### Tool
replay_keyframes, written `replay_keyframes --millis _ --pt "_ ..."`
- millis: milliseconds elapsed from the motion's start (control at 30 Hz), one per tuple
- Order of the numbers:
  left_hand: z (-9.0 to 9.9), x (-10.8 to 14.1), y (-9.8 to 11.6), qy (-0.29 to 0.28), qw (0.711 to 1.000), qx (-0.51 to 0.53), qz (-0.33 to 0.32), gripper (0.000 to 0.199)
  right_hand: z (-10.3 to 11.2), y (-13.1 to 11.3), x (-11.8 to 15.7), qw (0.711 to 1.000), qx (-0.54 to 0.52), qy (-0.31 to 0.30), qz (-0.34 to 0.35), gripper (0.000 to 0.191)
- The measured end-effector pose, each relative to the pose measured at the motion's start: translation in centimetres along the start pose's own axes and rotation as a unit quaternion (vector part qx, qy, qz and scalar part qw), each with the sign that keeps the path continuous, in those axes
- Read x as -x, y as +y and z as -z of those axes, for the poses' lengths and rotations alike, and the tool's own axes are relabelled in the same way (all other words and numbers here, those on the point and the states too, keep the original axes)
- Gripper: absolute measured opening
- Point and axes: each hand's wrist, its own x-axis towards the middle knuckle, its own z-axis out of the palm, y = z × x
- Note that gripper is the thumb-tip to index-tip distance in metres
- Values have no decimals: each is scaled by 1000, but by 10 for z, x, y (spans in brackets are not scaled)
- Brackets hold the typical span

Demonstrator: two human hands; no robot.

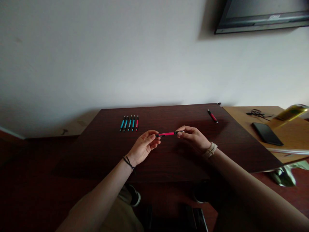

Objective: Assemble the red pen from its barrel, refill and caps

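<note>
A red pen (pixel 167 133) with black ends is held level above the dark wooden table (pixel 154 164). My left hand (pixel 144 145) pinches its left end between thumb and fingers. At the other end, the fingertips of my right hand (pixel 191 137) close on the pen's black and silver tip. To the left on the table lies a row of several pens, mostly blue pens (pixel 126 123), with one red pen (pixel 137 123) at the row's right side. Another red pen (pixel 212 116) lies alone near the table's right edge.
A lighter wooden table (pixel 241 114) adjoins on the right, bearing a black phone (pixel 267 133), a dark cable (pixel 258 113) and a yellow can (pixel 291 112). A wall-mounted screen (pixel 265 16) hangs at upper right. Under the dark table's front, my shoe (pixel 135 196) shows.
</note>
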Motion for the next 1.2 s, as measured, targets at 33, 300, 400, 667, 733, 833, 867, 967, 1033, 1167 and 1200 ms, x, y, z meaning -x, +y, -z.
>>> replay_keyframes --millis 33,300,400,667,733,833,867,967,1033,1167,1200 --pt "0 1 0 -8 1000 2 7 36 0 0 0 1000 3 -1 2 28" --pt "-1 3 0 -25 1000 2 14 29 5 -1 -1 998 44 3 37 27" --pt "-1 2 2 -11 1000 -26 4 28 6 -5 -1 996 70 17 57 29" --pt "2 -1 -4 49 979 -191 -51 30 2 -11 0 984 154 28 85 38" --pt "3 -3 -4 51 975 -204 -66 30 2 -11 0 980 179 29 83 39" --pt "2 -3 -2 45 969 -227 -84 31 3 -10 1 975 209 26 69 47" --pt "2 -3 -2 44 968 -232 -88 32 3 -10 1 974 214 27 63 49" --pt "0 -3 -1 55 968 -225 -91 32 3 -8 1 974 220 32 43 53" --pt "0 -3 -1 71 969 -220 -91 31 3 -8 1 975 218 32 39 53" --pt "1 -5 -2 102 959 -241 -111 30 2 -7 1 974 220 27 49 53" --pt "2 -6 -2 106 956 -245 -118 29 3 -7 1 973 222 26 50 53"
